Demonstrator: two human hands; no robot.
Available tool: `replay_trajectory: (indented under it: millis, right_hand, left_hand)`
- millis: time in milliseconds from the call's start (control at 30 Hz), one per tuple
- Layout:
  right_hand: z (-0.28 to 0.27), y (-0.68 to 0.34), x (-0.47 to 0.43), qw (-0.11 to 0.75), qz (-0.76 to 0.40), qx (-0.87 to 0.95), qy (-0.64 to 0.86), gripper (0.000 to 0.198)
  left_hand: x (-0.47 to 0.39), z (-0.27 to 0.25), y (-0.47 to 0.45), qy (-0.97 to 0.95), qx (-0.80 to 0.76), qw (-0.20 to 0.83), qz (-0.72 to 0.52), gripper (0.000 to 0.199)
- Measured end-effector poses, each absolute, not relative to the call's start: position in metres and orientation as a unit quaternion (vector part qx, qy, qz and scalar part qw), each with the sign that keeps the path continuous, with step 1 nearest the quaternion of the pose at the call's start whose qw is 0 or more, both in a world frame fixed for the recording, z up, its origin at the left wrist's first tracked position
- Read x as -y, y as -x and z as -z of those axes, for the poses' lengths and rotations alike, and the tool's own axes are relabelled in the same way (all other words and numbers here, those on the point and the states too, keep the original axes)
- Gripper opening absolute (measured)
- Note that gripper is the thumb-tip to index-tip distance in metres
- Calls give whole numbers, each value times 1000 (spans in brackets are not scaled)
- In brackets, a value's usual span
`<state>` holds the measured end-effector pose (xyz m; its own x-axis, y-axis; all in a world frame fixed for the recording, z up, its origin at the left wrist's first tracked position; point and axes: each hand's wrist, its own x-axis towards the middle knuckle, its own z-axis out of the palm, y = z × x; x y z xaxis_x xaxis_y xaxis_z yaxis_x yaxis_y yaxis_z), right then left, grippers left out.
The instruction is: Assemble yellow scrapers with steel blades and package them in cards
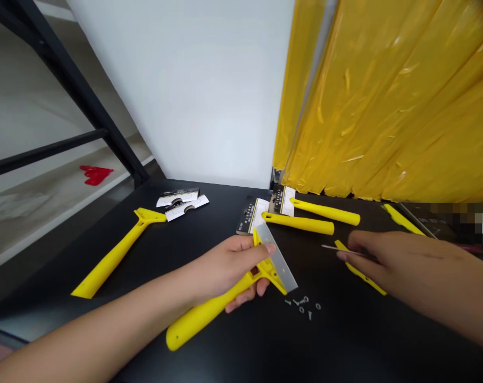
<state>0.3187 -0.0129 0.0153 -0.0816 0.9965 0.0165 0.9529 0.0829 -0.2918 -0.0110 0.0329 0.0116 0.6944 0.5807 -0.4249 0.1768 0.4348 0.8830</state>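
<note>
Over the black tabletop (337,346), left hand (233,260) is closed round the head of a yellow scraper (210,313), thumb on its metal blade (282,261), handle slanting back toward wearer; probably light, stiff, slightly slick plastic, best held at handle or neck, off the likely sharp edge. Right hand (401,266) pinches a thin metal rod (332,247), apart from scraper, near a yellow strip (363,274).

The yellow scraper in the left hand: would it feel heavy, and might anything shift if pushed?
The yellow scraper looks like moulded plastic, so it is probably stiff and light for its size. Its wide head should discourage rolling. The silver blade, pressed by the left hand, might slip if released, since small screws lie loose nearby.
</note>
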Motion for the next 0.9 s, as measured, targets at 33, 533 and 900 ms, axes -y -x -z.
replay_trajectory:
  millis: [33, 533, 900]
  right_hand:
    - [-11, -326, 13, 76, -90, 725, 678, 38]
    - [-5, -316, 9, -68, -140, 709, 688, 18]
    - [15, -315, -6, -4, -370, 693, 618, 40]
  left_hand:
    - [-33, -11, 11, -513, -369, 764, -132, 54]
    - [-30, -9, 9, -515, -373, 759, -140, 47]
    - [-31, -9, 10, -515, -384, 755, -130, 46]
